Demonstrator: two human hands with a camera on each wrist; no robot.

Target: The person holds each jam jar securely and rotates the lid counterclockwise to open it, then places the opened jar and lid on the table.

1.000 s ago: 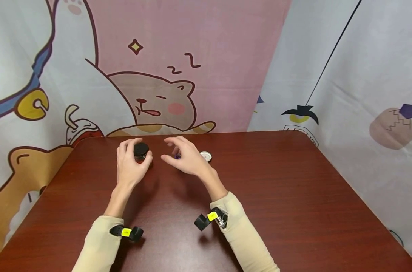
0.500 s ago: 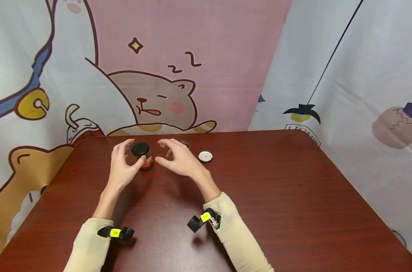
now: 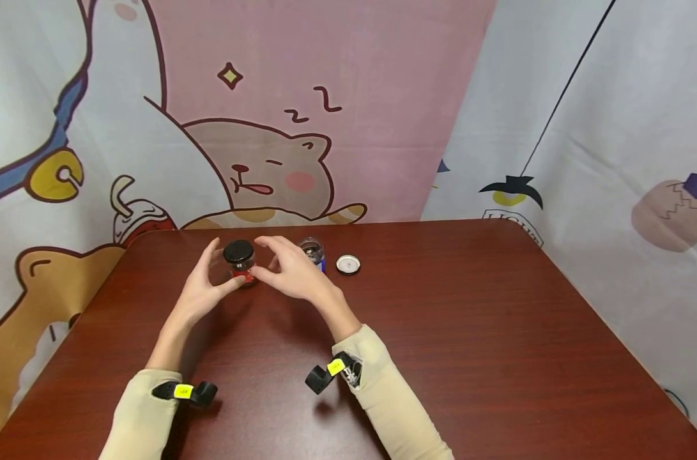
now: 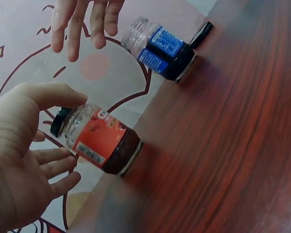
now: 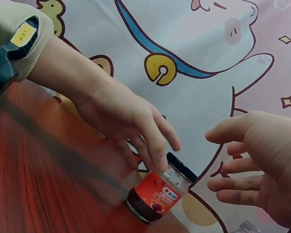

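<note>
A glass jar with a red label and black lid (image 3: 239, 252) stands upright near the table's far edge, dark contents in its lower part. My left hand (image 3: 201, 289) is around its left side, fingers apart and loosely bent; in the left wrist view the thumb lies close to the lid (image 4: 61, 121), and I cannot tell whether it touches. My right hand (image 3: 291, 271) hovers at the jar's right, its fingers relaxed and holding nothing. Behind that hand stands a lidless glass jar with a blue label (image 4: 161, 51), partly hidden in the head view.
A loose lid (image 3: 348, 264) lies white side up to the right of the blue-labelled jar. The brown wooden table (image 3: 469, 319) ends at a cartoon-printed cloth (image 3: 382, 128) hanging behind it.
My left hand has moved left and loosened around the red-labelled jar. The right hand has moved left toward that jar, uncovering the blue-labelled jar and the loose lid.
</note>
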